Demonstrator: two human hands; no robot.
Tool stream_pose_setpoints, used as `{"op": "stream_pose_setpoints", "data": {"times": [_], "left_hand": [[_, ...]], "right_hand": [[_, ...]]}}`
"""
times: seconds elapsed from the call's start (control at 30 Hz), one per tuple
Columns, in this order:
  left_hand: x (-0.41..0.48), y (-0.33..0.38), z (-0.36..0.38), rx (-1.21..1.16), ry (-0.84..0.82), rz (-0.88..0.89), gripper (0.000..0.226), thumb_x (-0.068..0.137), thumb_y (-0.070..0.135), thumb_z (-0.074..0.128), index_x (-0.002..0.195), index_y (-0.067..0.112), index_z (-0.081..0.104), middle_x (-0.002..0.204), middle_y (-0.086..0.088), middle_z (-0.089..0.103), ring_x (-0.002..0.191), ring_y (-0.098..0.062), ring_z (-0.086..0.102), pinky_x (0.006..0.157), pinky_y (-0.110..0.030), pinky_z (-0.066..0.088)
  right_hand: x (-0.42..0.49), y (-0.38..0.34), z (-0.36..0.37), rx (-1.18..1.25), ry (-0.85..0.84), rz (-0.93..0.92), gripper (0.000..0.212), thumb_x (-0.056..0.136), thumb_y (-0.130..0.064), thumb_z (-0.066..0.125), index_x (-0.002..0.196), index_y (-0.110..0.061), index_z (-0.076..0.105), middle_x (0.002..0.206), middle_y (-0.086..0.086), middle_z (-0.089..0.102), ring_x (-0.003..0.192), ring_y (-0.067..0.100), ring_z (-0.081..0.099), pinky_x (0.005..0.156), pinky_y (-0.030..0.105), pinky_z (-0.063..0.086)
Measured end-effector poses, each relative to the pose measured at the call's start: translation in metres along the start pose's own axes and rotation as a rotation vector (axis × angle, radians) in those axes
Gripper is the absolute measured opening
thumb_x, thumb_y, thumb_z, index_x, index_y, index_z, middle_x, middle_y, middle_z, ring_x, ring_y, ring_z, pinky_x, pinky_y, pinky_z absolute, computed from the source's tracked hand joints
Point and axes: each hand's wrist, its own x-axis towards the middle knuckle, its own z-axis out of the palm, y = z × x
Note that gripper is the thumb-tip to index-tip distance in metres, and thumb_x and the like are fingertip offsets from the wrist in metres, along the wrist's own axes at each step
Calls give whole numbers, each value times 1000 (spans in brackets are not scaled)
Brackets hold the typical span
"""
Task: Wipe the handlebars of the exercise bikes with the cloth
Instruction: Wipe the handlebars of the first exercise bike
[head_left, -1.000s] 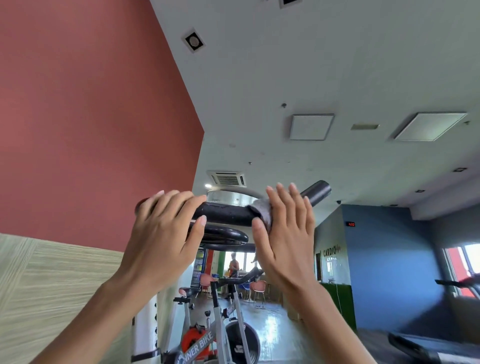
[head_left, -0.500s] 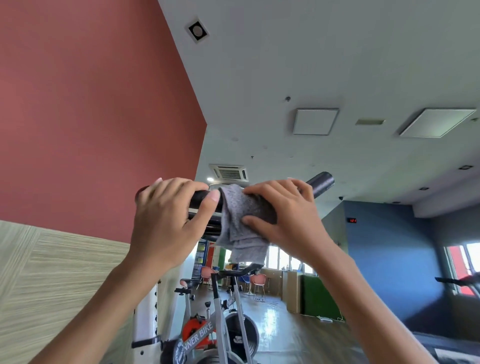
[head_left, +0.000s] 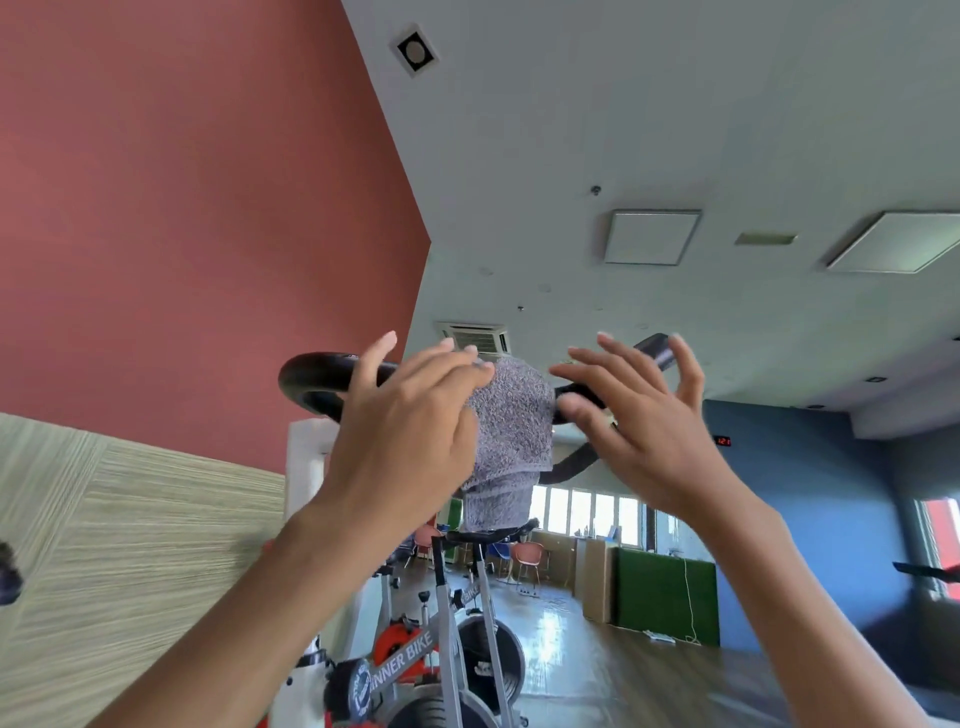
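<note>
A grey cloth (head_left: 511, 421) hangs draped over the middle of a black handlebar (head_left: 319, 376), which runs across the view at head height and ends at the right in a grip (head_left: 655, 347). My left hand (head_left: 410, 431) is raised in front of the bar, with straight fingers whose tips rest on the cloth's upper left edge. To the right of the cloth, my right hand (head_left: 641, 415) is spread wide and holds nothing. Its thumb is close to the bar. The bar's middle is hidden by the cloth and my hands.
A grey and orange spinner bike (head_left: 415, 657) stands below and ahead, its own handlebar (head_left: 483, 535) under the hanging cloth. A red wall (head_left: 182, 208) and wood-grain panel (head_left: 130, 545) are on the left. Chairs (head_left: 527, 556), a green panel (head_left: 665, 597) and a shiny floor lie beyond.
My right hand has let go of the cloth and opened wide. My left hand has left the bar and moved right onto the cloth, which now hangs draped over the bar.
</note>
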Motion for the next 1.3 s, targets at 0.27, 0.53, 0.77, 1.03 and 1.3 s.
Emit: {"op": "stream_pose_setpoints", "data": {"times": [0.27,0.53,0.77,1.03,1.3], "left_hand": [[5,34,42,175,74,-77,37,100,35,29,112,15,58,107,-3,64,106,-28,54,110,-52,31],[-17,15,77,289,229,126,46,102,37,29,139,12,38,145,-14,39,137,-36,32,115,-52,13],[-20,-15,73,327,302,118,46,102,39,31,139,13,34,145,-12,33,138,-35,28,116,-53,9],[-22,-35,74,388,325,166,45,102,40,34,138,14,31,144,-12,29,138,-34,27,118,-53,7],[-14,-1,86,333,278,196,46,101,39,37,138,12,29,142,-13,29,136,-39,25,120,-51,1]], "right_hand": [[-8,20,18,-186,163,-56,45,106,-37,19,124,-26,59,126,-4,59,137,23,41,116,50,20],[-12,17,30,-142,250,-6,40,106,-36,21,126,-25,53,127,-1,57,136,25,40,118,48,19],[-11,9,29,-5,250,56,40,104,-36,26,120,-25,60,124,-3,58,136,23,38,118,50,17],[-15,8,20,-10,192,33,41,102,-37,27,124,-27,61,130,-5,56,141,20,33,119,46,17],[-13,-6,27,11,263,134,37,100,-33,32,114,-24,66,126,-2,59,141,23,35,119,45,19]]}}
